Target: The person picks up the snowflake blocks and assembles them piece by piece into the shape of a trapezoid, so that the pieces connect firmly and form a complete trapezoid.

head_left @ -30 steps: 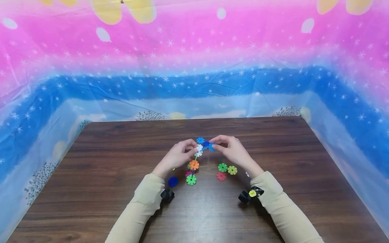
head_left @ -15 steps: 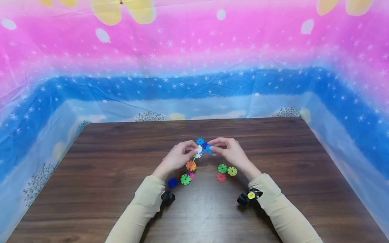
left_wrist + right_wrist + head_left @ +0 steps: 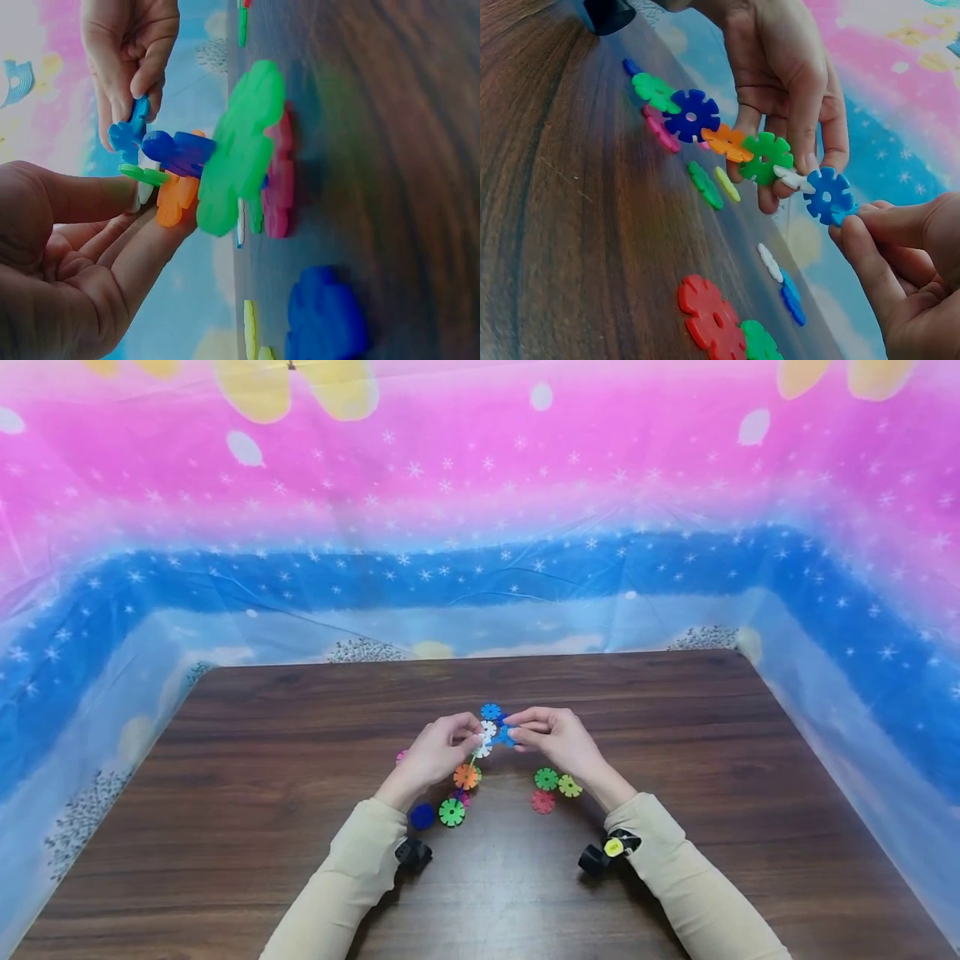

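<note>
Over the table hangs a chain of notched plastic snowflake discs, joined at their slots. In the right wrist view it runs from a green disc (image 3: 656,93) through a dark blue disc (image 3: 692,117), an orange disc (image 3: 726,142), another green disc (image 3: 766,158) and a white disc (image 3: 792,178) to a blue disc (image 3: 829,196). My left hand (image 3: 438,750) pinches the chain at the white disc. Between thumb and forefinger my right hand (image 3: 561,745) holds a light blue disc (image 3: 845,214) at the chain's end, partly hidden by the fingertips.
Loose discs lie on the brown table (image 3: 675,727): a red disc (image 3: 543,802), a green disc (image 3: 546,778) and a yellow disc (image 3: 570,786) on the right. Left of the chain is a dark blue disc (image 3: 422,816); a blue disc (image 3: 491,711) lies behind. Patterned cloth (image 3: 480,568) surrounds the table.
The right hand has moved slightly left, bringing its light blue disc closer to the left hand. The chain's hanging lower end has swung a little to the left.
</note>
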The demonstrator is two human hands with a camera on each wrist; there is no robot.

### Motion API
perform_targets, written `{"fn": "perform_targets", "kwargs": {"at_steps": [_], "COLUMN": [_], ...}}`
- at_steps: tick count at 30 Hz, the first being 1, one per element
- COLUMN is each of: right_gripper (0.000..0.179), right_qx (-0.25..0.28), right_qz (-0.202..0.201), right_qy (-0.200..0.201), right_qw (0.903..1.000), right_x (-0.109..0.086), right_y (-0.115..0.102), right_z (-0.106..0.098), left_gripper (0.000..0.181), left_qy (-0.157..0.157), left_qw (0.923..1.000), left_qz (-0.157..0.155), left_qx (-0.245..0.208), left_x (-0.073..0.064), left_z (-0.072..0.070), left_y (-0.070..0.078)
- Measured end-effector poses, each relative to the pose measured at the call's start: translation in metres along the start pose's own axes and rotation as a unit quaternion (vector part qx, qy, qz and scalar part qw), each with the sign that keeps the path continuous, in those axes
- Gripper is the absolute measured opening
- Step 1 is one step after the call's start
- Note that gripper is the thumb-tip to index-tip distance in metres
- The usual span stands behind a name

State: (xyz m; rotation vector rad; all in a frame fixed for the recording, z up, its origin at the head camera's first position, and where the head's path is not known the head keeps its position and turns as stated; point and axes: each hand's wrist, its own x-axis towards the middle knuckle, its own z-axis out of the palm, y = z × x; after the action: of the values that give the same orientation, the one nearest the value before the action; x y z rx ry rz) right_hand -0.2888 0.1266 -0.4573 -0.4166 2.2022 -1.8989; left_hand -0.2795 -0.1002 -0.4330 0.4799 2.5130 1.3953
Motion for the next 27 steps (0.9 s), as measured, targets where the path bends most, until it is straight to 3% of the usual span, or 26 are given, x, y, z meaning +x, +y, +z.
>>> {"fn": "perform_targets", "kwargs": {"at_steps": [6,11,17,23,25,27], "right_gripper": [0.032,0.033,0.024,0.028,0.03,0.032], "right_qx": [-0.008,-0.014,-0.023,-0.029,-0.063,-0.13], "right_qz": [0.003,0.011,0.014,0.03,0.037,0.05], "right_qy": [-0.009,-0.045,-0.058,-0.065,-0.071,-0.083], "right_qw": [0.9999,0.9988,0.998,0.997,0.9948,0.9867], "right_x": [0.0,-0.001,-0.002,-0.001,-0.002,-0.004], "right_y": [-0.002,-0.008,-0.009,-0.008,-0.007,-0.006], "right_z": [-0.005,-0.009,-0.003,-0.007,-0.013,-0.021], "left_gripper": [0.01,0.026,0.038,0.035,0.033,0.032], "left_qy": [-0.035,-0.063,-0.08,-0.073,-0.071,-0.07], "left_qw": [0.999,0.9964,0.996,0.9969,0.997,0.9969], "left_qz": [-0.02,-0.043,-0.03,-0.023,-0.024,-0.03], "left_qx": [-0.019,-0.036,-0.028,-0.021,-0.02,-0.021], "left_x": [0.0,-0.002,0.001,0.002,0.001,0.001], "left_z": [-0.003,-0.007,-0.003,-0.001,-0.001,-0.003], "left_y": [0.002,0.006,0.004,0.003,0.002,0.001]}}
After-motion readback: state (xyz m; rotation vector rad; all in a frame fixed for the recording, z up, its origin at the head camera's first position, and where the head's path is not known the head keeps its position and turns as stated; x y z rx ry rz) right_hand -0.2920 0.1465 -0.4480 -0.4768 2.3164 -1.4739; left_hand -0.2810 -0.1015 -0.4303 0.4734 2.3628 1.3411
